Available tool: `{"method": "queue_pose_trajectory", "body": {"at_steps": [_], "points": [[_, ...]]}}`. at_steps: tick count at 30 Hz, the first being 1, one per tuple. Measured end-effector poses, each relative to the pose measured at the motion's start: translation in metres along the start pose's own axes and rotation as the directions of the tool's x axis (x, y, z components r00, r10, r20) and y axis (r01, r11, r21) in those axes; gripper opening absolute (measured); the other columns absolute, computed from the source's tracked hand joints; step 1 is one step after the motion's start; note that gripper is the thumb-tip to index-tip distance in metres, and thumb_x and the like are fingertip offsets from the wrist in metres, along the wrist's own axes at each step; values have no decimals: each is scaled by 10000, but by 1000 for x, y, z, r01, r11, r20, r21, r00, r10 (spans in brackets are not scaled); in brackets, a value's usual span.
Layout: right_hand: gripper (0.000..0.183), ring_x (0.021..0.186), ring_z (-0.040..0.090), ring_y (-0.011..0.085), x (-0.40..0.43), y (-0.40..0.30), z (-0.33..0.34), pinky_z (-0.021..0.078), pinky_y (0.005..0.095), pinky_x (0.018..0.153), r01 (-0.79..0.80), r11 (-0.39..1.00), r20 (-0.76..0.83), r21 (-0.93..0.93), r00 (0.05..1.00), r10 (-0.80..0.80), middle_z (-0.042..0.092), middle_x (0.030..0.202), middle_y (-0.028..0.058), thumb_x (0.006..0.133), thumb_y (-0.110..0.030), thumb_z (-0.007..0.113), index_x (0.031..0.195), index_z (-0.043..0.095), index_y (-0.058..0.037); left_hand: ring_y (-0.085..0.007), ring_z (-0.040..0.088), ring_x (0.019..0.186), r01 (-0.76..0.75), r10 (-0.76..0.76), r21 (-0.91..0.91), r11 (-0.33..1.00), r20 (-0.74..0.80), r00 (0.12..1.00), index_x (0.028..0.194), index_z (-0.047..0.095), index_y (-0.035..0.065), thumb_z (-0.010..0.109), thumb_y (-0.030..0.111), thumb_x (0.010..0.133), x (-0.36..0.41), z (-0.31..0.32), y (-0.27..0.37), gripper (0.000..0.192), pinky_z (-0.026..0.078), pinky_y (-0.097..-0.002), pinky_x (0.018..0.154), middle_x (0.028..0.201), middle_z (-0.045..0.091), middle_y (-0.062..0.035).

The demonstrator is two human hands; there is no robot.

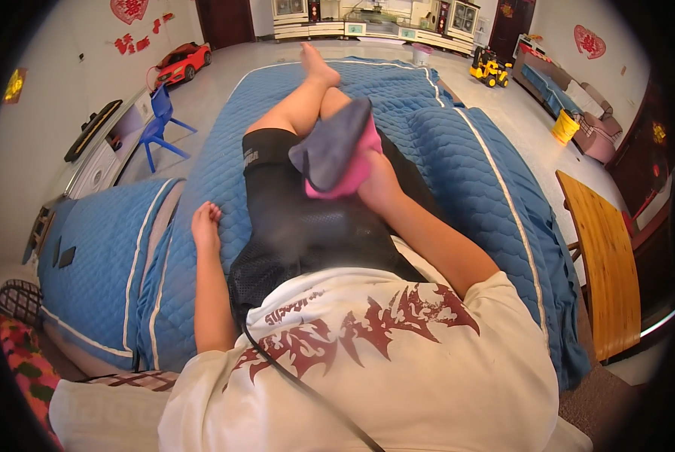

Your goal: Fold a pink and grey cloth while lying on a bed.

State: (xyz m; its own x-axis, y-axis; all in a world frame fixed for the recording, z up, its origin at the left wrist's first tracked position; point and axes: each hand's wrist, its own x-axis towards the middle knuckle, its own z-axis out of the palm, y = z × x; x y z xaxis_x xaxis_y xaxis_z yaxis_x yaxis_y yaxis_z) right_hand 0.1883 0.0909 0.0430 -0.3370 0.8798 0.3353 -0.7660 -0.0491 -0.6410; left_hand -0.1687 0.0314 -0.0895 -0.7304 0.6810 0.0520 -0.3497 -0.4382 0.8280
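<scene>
My right hand [378, 183] grips a soft cloth item [334, 150], dark grey on one face and bright pink on the other. It is held above my black shorts [315, 220] and hangs folded over, slightly blurred, so its exact kind is unclear. My left hand [206, 223] rests at my side on the blue quilted cover [219, 169]. Its fingers are loosely bent, and I see nothing in them. My bare legs [292, 110] stretch out crossed on the cover. A black cable [292, 378] runs across my cream T-shirt [427, 390].
Left are a blue plastic chair [155, 127], a red toy car [183, 63] and a dark flat device [67, 257] on the cover. To the right stand a wooden table [603, 265], a yellow bucket [566, 127] and a yellow toy vehicle [491, 70]. A pink-rimmed bin [422, 55] is beyond the cover's far edge.
</scene>
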Motion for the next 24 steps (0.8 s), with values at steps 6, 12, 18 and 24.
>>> {"method": "queue_pose_trajectory", "body": {"at_steps": [6, 12, 18, 24], "points": [[413, 1166, 473, 271, 5, -20, -15, 337, 424, 1031, -226, 932, 89, 283, 974, 209, 486, 1276, 124, 957, -318, 347, 1268, 436, -62, -175, 593, 776, -252, 145, 580, 774, 225, 964, 961, 586, 16, 471, 136, 889, -4, -5, -19, 181, 482, -283, 674, 816, 619, -94], [441, 1153, 487, 268, 8, -24, -13, 369, 422, 1013, -227, 924, 98, 309, 974, 206, 493, 1267, 119, 961, -371, 320, 1261, 442, -71, -311, 586, 896, -519, 228, 825, 223, 473, 851, 952, 615, 41, 499, 173, 833, -25, 15, -12, 212, 454, -368, 778, 939, 619, -155], [440, 1098, 513, 236, 9, -24, -9, 396, 386, 978, -255, 925, 124, 281, 966, 229, 525, 1205, 98, 940, -408, 389, 1204, 470, -65, -313, 581, 910, -480, 214, 829, 288, 433, 876, 950, 616, 42, 498, 161, 833, -27, 14, -11, 203, 454, -371, 784, 961, 615, -151], [456, 1100, 512, 225, 14, -14, -9, 399, 379, 976, -233, 933, 175, 274, 966, 190, 510, 1217, 89, 940, -437, 379, 1224, 452, -88, -326, 581, 889, -538, 259, 816, 213, 483, 836, 926, 618, 41, 502, 150, 828, -28, 16, -11, 187, 456, -383, 773, 929, 615, -163]]}}
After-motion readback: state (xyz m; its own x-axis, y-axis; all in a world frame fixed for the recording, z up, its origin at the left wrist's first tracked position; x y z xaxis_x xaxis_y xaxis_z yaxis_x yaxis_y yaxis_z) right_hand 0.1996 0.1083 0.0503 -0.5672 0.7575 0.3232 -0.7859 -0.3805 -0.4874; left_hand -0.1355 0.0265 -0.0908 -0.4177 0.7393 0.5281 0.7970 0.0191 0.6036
